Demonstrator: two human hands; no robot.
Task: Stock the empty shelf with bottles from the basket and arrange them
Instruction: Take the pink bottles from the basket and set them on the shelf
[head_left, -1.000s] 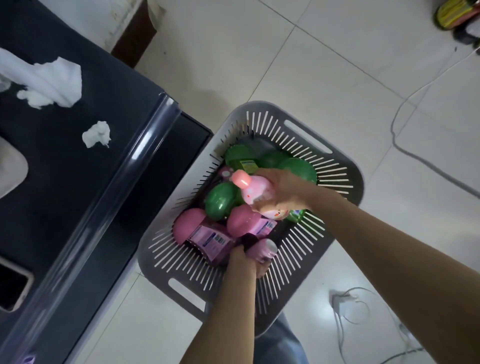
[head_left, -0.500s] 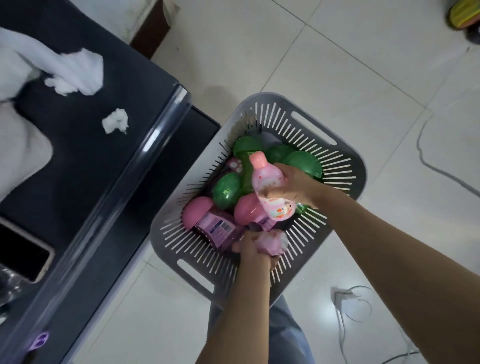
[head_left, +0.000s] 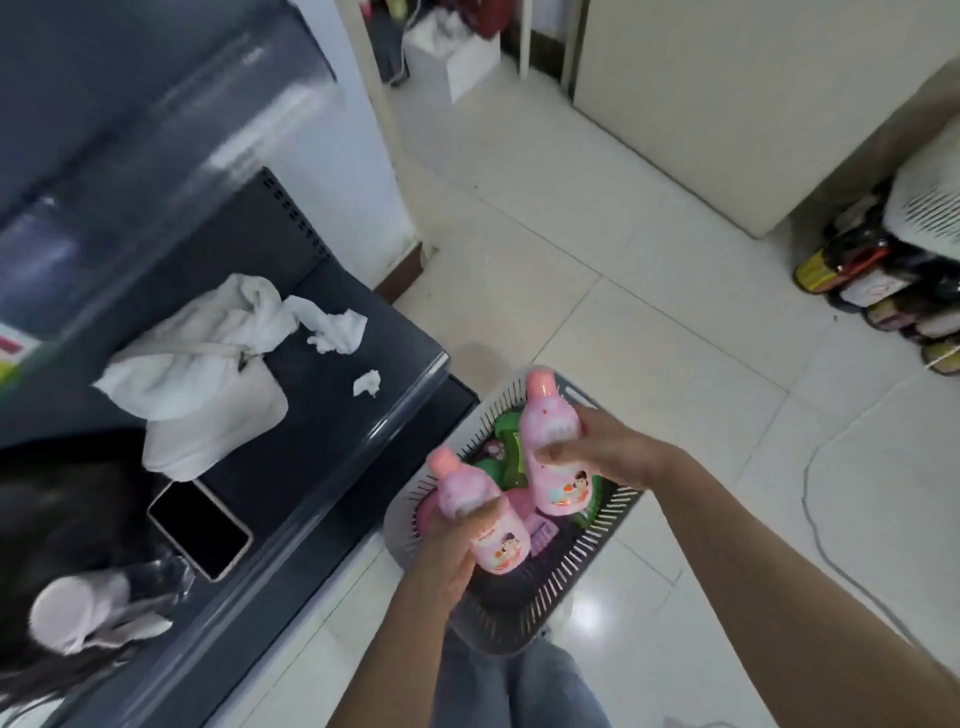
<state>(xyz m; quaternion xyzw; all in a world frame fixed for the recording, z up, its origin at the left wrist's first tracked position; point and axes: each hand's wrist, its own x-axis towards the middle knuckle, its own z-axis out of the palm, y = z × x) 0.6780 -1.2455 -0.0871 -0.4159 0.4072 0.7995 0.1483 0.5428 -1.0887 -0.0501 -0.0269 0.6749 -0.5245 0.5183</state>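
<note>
L hand (head_left: 447, 551) clamps pink bottle (head_left: 501, 545), pink cap, cartoon label; R hand (head_left: 613, 452), at 2 o'clock, clamps twin bottle (head_left: 545, 423) over grey basket (head_left: 597, 551).

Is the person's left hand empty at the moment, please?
No: the left hand grips a pink bottle above the basket, while the right hand holds a second pink bottle.

No text, brand or number can be read. A printed label with a cartoon figure is carried by the first pink bottle (head_left: 485, 512), gripped in the left hand (head_left: 449, 553), and by the second pink bottle (head_left: 551, 441), gripped in the right hand (head_left: 610, 452); the lettering on both is blurred. Yellow and white labels are borne by the dark bottles (head_left: 878, 283) at the right edge; these are too small to be read.
</note>
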